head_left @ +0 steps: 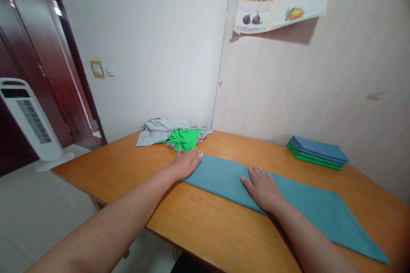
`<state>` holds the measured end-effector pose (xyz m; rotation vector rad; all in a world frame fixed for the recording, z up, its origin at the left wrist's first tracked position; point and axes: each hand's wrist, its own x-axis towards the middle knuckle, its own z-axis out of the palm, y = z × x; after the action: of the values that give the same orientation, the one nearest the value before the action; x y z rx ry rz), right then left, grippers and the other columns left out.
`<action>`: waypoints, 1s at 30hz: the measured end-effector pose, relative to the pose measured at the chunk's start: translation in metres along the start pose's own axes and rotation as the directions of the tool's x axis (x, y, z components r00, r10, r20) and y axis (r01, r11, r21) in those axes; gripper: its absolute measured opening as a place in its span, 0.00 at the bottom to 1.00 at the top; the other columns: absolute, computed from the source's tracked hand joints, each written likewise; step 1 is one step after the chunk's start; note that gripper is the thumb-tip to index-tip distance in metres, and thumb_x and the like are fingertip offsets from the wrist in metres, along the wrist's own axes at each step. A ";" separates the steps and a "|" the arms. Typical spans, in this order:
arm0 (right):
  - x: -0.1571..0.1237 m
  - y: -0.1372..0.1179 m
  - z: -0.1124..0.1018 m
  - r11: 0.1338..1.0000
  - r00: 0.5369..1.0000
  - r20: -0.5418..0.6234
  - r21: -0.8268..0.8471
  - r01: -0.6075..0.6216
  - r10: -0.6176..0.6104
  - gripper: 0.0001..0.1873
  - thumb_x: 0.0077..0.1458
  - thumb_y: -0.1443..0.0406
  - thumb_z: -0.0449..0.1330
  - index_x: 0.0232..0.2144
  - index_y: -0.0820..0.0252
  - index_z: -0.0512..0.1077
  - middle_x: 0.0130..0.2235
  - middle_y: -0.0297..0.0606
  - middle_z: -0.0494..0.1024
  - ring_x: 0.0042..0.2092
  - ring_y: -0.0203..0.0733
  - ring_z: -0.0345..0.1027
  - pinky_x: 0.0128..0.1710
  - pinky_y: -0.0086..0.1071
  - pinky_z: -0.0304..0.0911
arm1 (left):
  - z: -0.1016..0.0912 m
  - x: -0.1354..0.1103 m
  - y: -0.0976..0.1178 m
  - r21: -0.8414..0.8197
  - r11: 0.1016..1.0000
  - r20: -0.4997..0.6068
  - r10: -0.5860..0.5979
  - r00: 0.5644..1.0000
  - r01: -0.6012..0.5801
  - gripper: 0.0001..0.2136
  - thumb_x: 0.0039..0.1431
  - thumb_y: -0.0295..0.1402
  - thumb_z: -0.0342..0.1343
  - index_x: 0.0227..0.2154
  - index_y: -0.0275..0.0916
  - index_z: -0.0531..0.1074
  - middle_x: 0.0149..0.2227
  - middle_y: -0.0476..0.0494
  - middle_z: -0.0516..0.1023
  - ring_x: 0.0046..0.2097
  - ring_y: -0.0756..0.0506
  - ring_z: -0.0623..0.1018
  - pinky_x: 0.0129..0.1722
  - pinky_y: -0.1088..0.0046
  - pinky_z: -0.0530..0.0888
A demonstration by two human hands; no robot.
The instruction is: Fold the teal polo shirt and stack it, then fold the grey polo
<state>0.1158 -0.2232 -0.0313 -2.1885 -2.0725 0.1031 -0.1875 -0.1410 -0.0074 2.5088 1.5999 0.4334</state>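
Note:
A teal garment (221, 175), possibly a pair of trousers, lies folded into a long flat strip across the table, widening to a pointed corner at the right. My left hand (188, 162) rests flat on its left end with the fingers stretched out. Near the middle of the strip, my right hand (263, 187) presses down with spread fingers. Just beyond my left hand sits a rumpled heap with a green cloth (184, 138) and a grey cloth (160, 130); a striped piece shows partly beneath.
On the wooden table (198, 222), a neat stack of folded blue and green cloths (317, 152) stands at the back right. A wall borders the far edge, with a fruit poster (278, 0) on it. A white tower fan (32, 123) stands on the floor at left.

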 end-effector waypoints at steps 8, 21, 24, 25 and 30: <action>0.001 0.001 0.002 1.000 1.000 -0.008 0.007 0.005 -0.005 0.44 0.64 0.44 0.38 0.69 0.71 0.51 0.71 0.48 0.49 0.72 0.52 0.38 0.69 0.50 0.35 | -0.004 -0.007 0.000 0.164 0.984 0.058 0.057 0.997 -0.066 0.27 0.69 0.53 0.35 0.61 0.46 0.64 0.69 0.40 0.58 0.70 0.32 0.52 0.61 0.29 0.37; 0.000 -0.003 -0.002 1.000 1.000 0.013 -0.001 -0.006 0.006 0.42 0.65 0.45 0.38 0.69 0.71 0.50 0.71 0.48 0.48 0.72 0.52 0.36 0.69 0.49 0.34 | 0.031 0.020 0.110 0.002 0.915 0.084 0.403 0.912 -0.404 0.27 0.71 0.47 0.33 0.65 0.40 0.57 0.70 0.37 0.54 0.71 0.39 0.52 0.66 0.44 0.51; -0.001 -0.005 -0.006 1.000 1.000 0.024 0.008 -0.006 0.006 0.42 0.65 0.46 0.38 0.69 0.71 0.51 0.71 0.48 0.48 0.72 0.52 0.36 0.69 0.47 0.33 | 0.038 0.020 0.110 -0.003 0.931 0.161 0.360 0.919 -0.364 0.32 0.69 0.53 0.29 0.68 0.41 0.52 0.72 0.38 0.48 0.72 0.39 0.49 0.67 0.46 0.49; -0.001 -0.005 -0.006 1.000 1.000 0.025 0.014 -0.004 0.004 0.41 0.66 0.46 0.38 0.69 0.70 0.50 0.71 0.48 0.47 0.72 0.52 0.36 0.69 0.47 0.33 | 0.039 0.019 0.109 -0.002 0.935 0.169 0.351 0.921 -0.356 0.33 0.69 0.54 0.28 0.69 0.42 0.51 0.72 0.39 0.48 0.72 0.40 0.49 0.67 0.47 0.48; -0.003 -0.005 -0.011 0.997 1.000 0.020 0.081 0.010 -0.012 0.41 0.66 0.46 0.38 0.69 0.69 0.51 0.71 0.48 0.47 0.72 0.51 0.36 0.69 0.46 0.32 | 0.039 0.020 0.106 0.005 0.937 0.175 0.343 0.923 -0.349 0.34 0.68 0.55 0.27 0.70 0.43 0.49 0.72 0.41 0.46 0.72 0.40 0.48 0.68 0.47 0.46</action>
<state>0.1123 -0.2267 -0.0198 -2.1374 -2.0531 0.2052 -0.0755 -0.1667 -0.0133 2.7763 1.1138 0.2161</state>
